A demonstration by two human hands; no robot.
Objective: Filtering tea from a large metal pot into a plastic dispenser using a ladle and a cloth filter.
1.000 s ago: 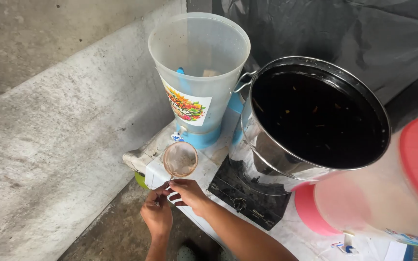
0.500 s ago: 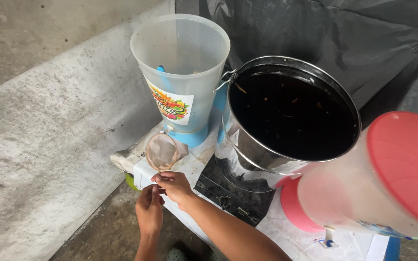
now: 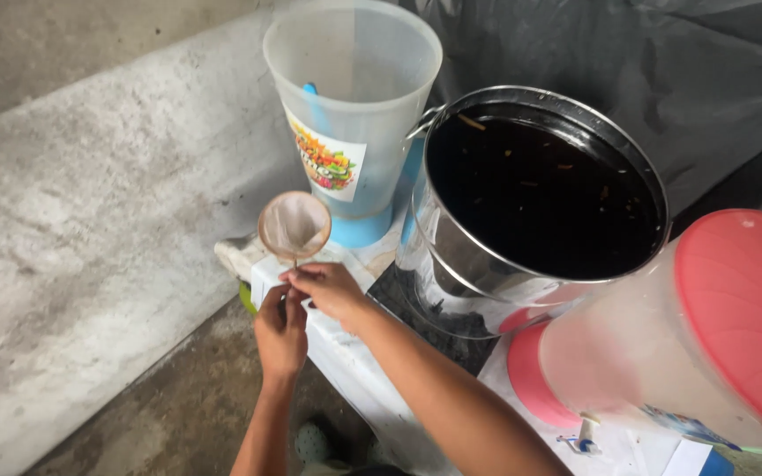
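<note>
At the near corner of the tabletop (image 3: 346, 361), both hands meet just below a small round strainer (image 3: 294, 226) with a cloth or fine-mesh cup and a thin wire handle. The right hand (image 3: 332, 289) has its fingers closed on that handle, pinching it just under the rim; the left hand (image 3: 281, 330) is curled beside it, fingertips touching the same spot, though whether it grips the wire itself cannot be told. The strainer stands upright above the hands, in front of the tall clear plastic pitcher (image 3: 354, 106) with a blue base.

It looks light and a little floppy: the pouch is soft and would sag when wet, while the rim is stiff. The thin handle is the only firm hold, and it is likely to twist between the fingers unless held close to the ring.

Room is tight to the right, where the steel pot (image 3: 540, 203) full of dark liquid stands near, with the pink-lidded jug (image 3: 707, 344) beyond it. The tabletop edge falls away right under the hands; to the left, over the concrete floor (image 3: 63, 264), the space is open.
</note>
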